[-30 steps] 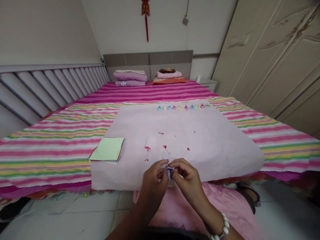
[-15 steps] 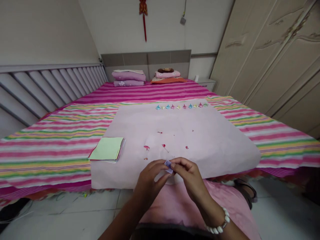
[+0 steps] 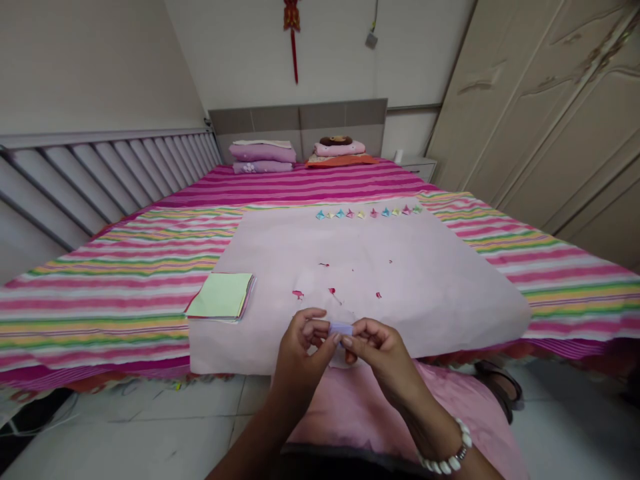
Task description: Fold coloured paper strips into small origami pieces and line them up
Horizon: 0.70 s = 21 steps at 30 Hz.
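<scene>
A small folded piece of lavender paper (image 3: pixel 341 329) is pinched between my two hands, just above the front edge of the pale sheet (image 3: pixel 430 280). My left hand (image 3: pixel 306 343) grips its left side, thumb at the lower edge. On the right side my right hand (image 3: pixel 376 348) holds it with thumb and fingers; a bead bracelet (image 3: pixel 453 457) circles that wrist. To the left lies a stack of square coloured paper (image 3: pixel 221 295), light green on top. Along the sheet's far edge runs a row of small folded paper pieces (image 3: pixel 385 213) in blue, yellow, pink and green.
Small red marks or scraps (image 3: pixel 332 291) dot the sheet's middle. The sheet lies on a striped bedspread (image 3: pixel 130 257). A pink cushion (image 3: pixel 350 407) is beneath my hands. Folded bedding (image 3: pixel 263 155) sits by the headboard (image 3: pixel 345 123). A wardrobe (image 3: pixel 540 113) stands on the right.
The lavender paper has turned, now showing a wider, flatter strip instead of a small diamond-like shape. My left fingers have lifted and curled. The view has shifted slightly.
</scene>
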Each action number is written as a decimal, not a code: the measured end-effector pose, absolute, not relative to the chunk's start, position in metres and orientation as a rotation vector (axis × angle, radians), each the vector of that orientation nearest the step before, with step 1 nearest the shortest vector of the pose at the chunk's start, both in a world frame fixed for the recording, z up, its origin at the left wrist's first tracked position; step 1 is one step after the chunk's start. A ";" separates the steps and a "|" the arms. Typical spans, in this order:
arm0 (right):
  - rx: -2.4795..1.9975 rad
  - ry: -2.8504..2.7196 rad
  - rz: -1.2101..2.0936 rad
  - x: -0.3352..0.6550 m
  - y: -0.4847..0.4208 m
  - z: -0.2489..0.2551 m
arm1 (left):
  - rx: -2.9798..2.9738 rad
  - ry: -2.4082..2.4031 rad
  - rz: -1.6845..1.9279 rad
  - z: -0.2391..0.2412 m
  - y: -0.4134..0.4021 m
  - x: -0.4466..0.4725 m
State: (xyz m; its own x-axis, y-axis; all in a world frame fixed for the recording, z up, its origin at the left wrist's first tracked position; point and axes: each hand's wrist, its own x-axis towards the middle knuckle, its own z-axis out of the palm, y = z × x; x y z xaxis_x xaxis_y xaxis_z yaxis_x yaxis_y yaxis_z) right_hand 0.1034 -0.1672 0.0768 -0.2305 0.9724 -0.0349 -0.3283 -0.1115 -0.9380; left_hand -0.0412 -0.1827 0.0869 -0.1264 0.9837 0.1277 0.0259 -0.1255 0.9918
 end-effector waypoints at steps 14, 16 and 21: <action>-0.888 -1.332 1.575 0.098 -0.171 0.076 | 1.083 1.128 1.241 0.095 -0.181 -0.038; -0.903 -1.345 1.559 0.095 -0.172 0.076 | 1.062 1.137 1.259 0.092 -0.180 -0.038; -0.928 -1.237 1.613 0.088 -0.174 0.066 | 0.992 1.178 1.264 0.079 -0.176 -0.040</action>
State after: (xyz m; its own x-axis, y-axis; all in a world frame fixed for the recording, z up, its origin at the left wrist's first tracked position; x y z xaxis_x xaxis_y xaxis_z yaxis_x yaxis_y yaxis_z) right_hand 0.0877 -0.1742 0.0662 -0.3378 0.9400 -0.0483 -0.1969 -0.1207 -0.9730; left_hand -0.0404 -0.1762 0.0792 -0.0602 0.9937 -0.0944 -0.1639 0.0834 0.9830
